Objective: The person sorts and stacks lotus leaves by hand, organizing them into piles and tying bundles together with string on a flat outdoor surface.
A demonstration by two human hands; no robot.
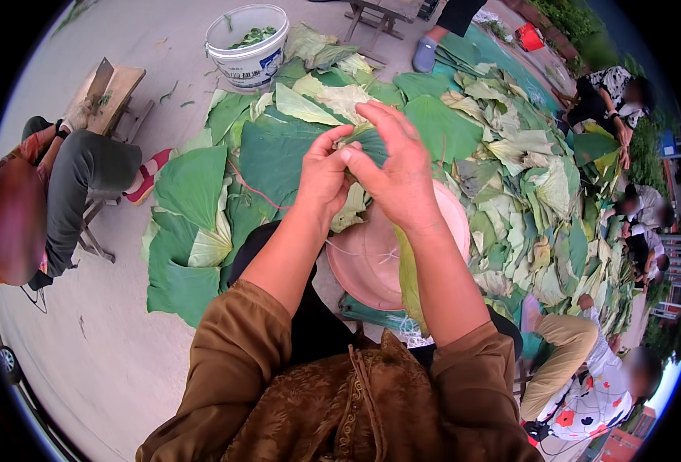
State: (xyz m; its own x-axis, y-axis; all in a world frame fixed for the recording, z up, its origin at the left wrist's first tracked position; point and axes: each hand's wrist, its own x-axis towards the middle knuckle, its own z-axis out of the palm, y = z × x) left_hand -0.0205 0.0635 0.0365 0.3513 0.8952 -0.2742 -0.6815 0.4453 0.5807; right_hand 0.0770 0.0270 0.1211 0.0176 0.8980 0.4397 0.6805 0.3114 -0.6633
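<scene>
In front of me, my left hand point(326, 173) pinches the gathered part of a green lotus leaf point(370, 140) between thumb and fingers. My right hand point(397, 159) meets it there, its thumb tip at the pinch and its fingers raised and curved over the leaf; whether it grips is hidden. Below both hands sits a pink plastic basin point(369, 265) between my knees, with a thin white string point(363, 253) across it. A yellow-green leaf point(411, 277) hangs over the basin's right side, partly behind my right forearm. Dried leaf pieces point(349, 211) show beneath my left hand.
Lotus leaves point(519, 173) cover the ground ahead and to the right. A white bucket point(248, 58) holding cut greens stands beyond. At left, a seated person point(86, 173) with a gloved hand is beside a wooden bench point(118, 86) bearing a blade. Other people point(571, 369) sit at right.
</scene>
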